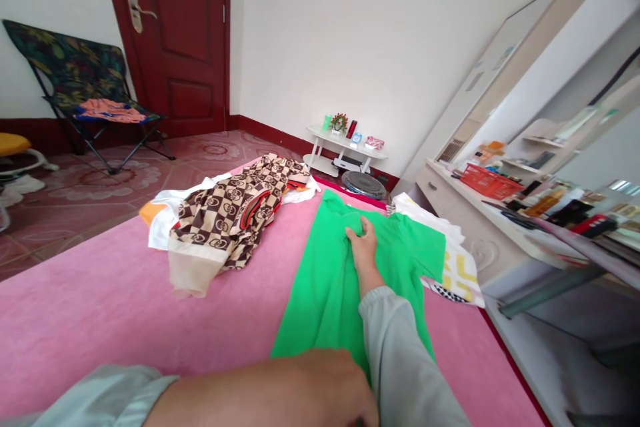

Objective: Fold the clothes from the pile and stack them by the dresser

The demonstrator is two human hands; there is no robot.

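A green T-shirt [320, 293] lies spread on the pink bed cover [100, 307], its collar end away from me and one sleeve out to the right. My right hand [364, 247] is on its upper part, thumb and fingers closed on a bit of the cloth. Across the shirt's lower part reaches my left hand [330, 383], seen from its back. Its fingers curl under at the bottom of the view, so what they grip is hidden. Left of the shirt lies a crumpled brown and cream checked garment [235, 207], with a white and orange garment [159, 217] partly beneath it.
White printed clothing [460, 267] lies at the bed's right edge, by a white dresser [450, 203] bearing a red basket [490, 181] and bottles. Beyond the bed stand a small white table [325, 137] and a round dark object [364, 183]. A folding chair [90, 73] is near the door [185, 33].
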